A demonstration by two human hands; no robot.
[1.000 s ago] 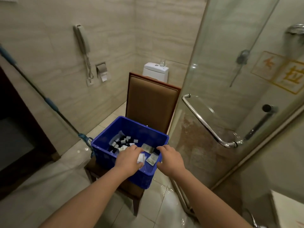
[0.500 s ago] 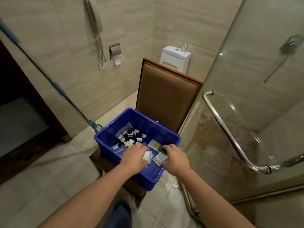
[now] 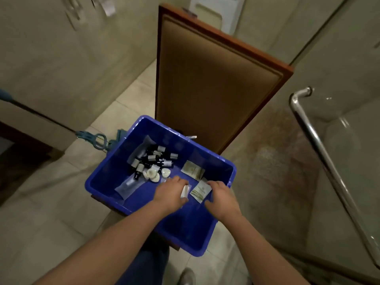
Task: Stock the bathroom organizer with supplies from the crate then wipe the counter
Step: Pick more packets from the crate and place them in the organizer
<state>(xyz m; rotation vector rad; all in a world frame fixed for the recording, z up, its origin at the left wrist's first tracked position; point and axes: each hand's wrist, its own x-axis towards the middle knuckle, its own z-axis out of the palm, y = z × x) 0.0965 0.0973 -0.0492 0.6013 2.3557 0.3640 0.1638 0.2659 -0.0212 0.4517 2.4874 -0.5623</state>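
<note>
The left hand [image 3: 170, 194] curls around a small white packet [image 3: 184, 191]. The right hand [image 3: 222, 199] lays bent fingers on a pale sachet [image 3: 200, 191]; I cannot tell if it grips. Both reach into the blue crate [image 3: 107, 177], which sits on a brown chair [image 3: 216, 89] beside the glass shower door [image 3: 339, 79]. Dark mini bottles [image 3: 153, 159] and round white soaps [image 3: 153, 174] lie inside.

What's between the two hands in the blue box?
Head view: a flat white sachet lies between the left hand and right hand, beside the small white packet the left hand holds.
</note>
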